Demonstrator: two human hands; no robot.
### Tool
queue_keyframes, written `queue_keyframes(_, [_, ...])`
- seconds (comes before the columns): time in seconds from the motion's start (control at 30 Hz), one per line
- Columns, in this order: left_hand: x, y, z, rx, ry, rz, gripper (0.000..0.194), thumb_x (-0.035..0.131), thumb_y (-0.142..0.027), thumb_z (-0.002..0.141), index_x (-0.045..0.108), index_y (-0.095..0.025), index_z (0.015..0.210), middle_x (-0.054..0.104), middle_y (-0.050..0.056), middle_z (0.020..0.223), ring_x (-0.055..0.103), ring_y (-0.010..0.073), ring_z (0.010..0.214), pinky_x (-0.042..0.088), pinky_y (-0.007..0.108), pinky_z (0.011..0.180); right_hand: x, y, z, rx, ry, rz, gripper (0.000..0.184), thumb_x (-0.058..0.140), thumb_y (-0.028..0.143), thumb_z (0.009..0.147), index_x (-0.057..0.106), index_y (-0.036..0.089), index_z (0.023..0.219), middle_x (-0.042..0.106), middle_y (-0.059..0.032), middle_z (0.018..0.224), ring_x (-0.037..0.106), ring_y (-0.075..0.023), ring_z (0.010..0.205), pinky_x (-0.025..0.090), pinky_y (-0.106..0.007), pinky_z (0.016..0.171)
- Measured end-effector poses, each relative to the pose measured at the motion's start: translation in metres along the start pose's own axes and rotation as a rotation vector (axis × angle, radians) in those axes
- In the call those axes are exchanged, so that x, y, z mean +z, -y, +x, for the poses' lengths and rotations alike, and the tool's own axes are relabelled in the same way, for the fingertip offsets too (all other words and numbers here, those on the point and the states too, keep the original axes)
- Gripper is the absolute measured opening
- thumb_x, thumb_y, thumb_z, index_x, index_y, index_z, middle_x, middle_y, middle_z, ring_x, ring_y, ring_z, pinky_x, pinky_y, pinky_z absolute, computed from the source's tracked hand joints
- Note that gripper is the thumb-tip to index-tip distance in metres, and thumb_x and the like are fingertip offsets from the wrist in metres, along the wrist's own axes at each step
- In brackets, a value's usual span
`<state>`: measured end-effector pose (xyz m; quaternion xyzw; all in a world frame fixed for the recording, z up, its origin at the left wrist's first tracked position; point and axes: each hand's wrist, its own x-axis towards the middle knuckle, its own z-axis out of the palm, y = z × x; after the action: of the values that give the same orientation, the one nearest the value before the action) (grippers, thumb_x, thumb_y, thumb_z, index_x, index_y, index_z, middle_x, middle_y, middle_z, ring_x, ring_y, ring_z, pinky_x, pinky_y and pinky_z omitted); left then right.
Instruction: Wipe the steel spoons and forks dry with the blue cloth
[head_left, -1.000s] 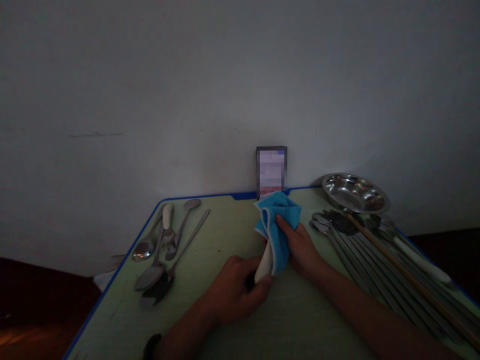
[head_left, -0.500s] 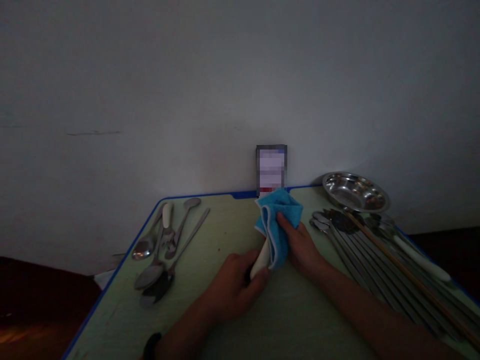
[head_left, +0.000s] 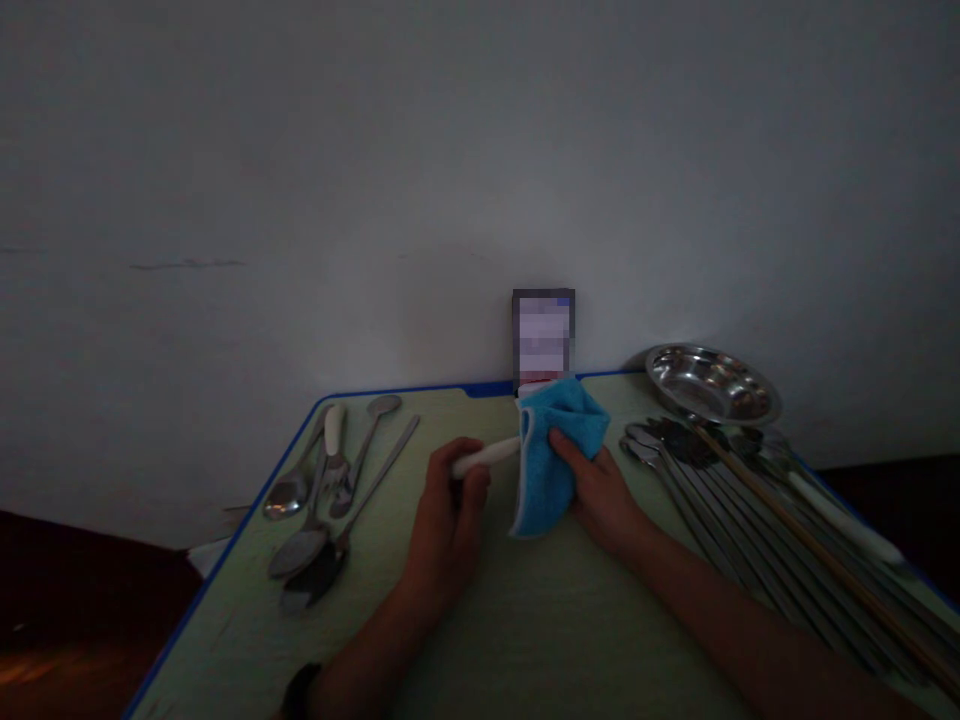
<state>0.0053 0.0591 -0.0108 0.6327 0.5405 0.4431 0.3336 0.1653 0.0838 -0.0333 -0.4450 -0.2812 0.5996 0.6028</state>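
Our left hand (head_left: 448,520) grips a white handle (head_left: 487,457); its far end runs into the blue cloth (head_left: 546,490) our right hand (head_left: 606,500) pinches, rest hidden. On the green table (head_left: 570,640) we've got spoons (head_left: 301,553) to our left, a bunch of long-handled utensils (head_left: 682,442) to our right, steel bowl (head_left: 709,385) just beyond them. Pixelated screen (head_left: 544,335) upright at the back edge.

We can't read any text here. Only candidate: the dark-framed screen (head_left: 544,335) just right of frame center, pixelated into coarse blocks: mostly pale lilac, bluish patch at its upper right, reddish strip along its lower edge. We get no characters off it.
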Motion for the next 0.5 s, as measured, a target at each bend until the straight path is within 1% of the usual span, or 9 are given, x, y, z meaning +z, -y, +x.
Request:
queue_keyframes(0.07, [0.001, 0.002, 0.001, -0.008, -0.028, 0.014, 0.025, 0.037, -0.034, 0.089, 0.041, -0.022, 0.110, 0.045, -0.004, 0.070, 0.045, 0.0108, 0.057, 0.040, 0.021, 0.054, -0.001, -0.001, 0.000, -0.024, -0.001, -0.026, 0.029, 0.068, 0.039, 0.067, 0.066, 0.025, 0.093, 0.071, -0.0007, 0.091, 0.064, -0.0193, 0.087, 0.045, -0.035, 0.084])
queue_keyframes(0.13, [0.001, 0.002, 0.002, -0.015, -0.021, 0.035, 0.025, 0.036, -0.033, 0.090, 0.042, -0.021, 0.111, 0.049, -0.002, 0.074, 0.048, 0.0112, 0.061, 0.042, 0.021, 0.056, -0.001, -0.001, 0.001, -0.045, -0.001, -0.042, 0.028, 0.068, 0.038, 0.066, 0.067, 0.025, 0.091, 0.071, -0.0005, 0.093, 0.063, -0.0194, 0.091, 0.043, -0.035, 0.086])
queue_keyframes(0.23, [0.000, -0.002, 0.004, 0.001, 0.044, 0.058, 0.026, 0.038, -0.032, 0.089, 0.044, -0.019, 0.111, 0.056, 0.002, 0.088, 0.054, 0.0124, 0.069, 0.043, 0.022, 0.060, 0.000, 0.000, 0.001, -0.047, -0.018, -0.019, 0.031, 0.070, 0.038, 0.063, 0.067, 0.024, 0.091, 0.071, -0.0003, 0.087, 0.063, -0.0195, 0.087, 0.045, -0.035, 0.083])
queue_keyframes(0.3, [-0.001, -0.004, 0.004, 0.028, 0.098, 0.082, 0.025, 0.042, -0.031, 0.088, 0.047, -0.018, 0.108, 0.059, 0.003, 0.092, 0.056, 0.0131, 0.072, 0.044, 0.022, 0.062, 0.001, 0.001, 0.000, -0.052, -0.026, 0.003, 0.033, 0.071, 0.038, 0.062, 0.067, 0.024, 0.091, 0.071, 0.0001, 0.084, 0.064, -0.0193, 0.083, 0.046, -0.036, 0.080])
queue_keyframes(0.33, [-0.002, -0.005, 0.004, 0.040, 0.128, 0.105, 0.023, 0.044, -0.031, 0.087, 0.050, -0.018, 0.105, 0.060, 0.002, 0.089, 0.057, 0.0132, 0.071, 0.043, 0.022, 0.061, 0.002, 0.002, 0.000, -0.058, -0.025, 0.008, 0.033, 0.070, 0.039, 0.062, 0.067, 0.025, 0.091, 0.071, 0.0003, 0.082, 0.064, -0.0192, 0.082, 0.046, -0.036, 0.080])
queue_keyframes(0.4, [-0.003, -0.007, 0.004, 0.048, 0.200, 0.159, 0.021, 0.045, -0.033, 0.086, 0.054, -0.017, 0.097, 0.061, 0.000, 0.076, 0.056, 0.0127, 0.062, 0.041, 0.021, 0.056, 0.002, 0.002, -0.002, -0.065, -0.021, 0.005, 0.033, 0.069, 0.041, 0.063, 0.067, 0.025, 0.092, 0.071, 0.0004, 0.082, 0.064, -0.0191, 0.081, 0.046, -0.035, 0.079])
queue_keyframes(0.5, [-0.005, -0.010, 0.002, 0.037, 0.280, 0.220, 0.025, 0.045, -0.037, 0.086, 0.057, -0.015, 0.083, 0.058, -0.002, 0.061, 0.052, 0.0121, 0.052, 0.036, 0.021, 0.049, 0.001, 0.001, -0.002, -0.042, -0.052, -0.010, 0.036, 0.067, 0.045, 0.065, 0.066, 0.025, 0.094, 0.071, -0.0002, 0.080, 0.064, -0.0198, 0.080, 0.047, -0.035, 0.077])
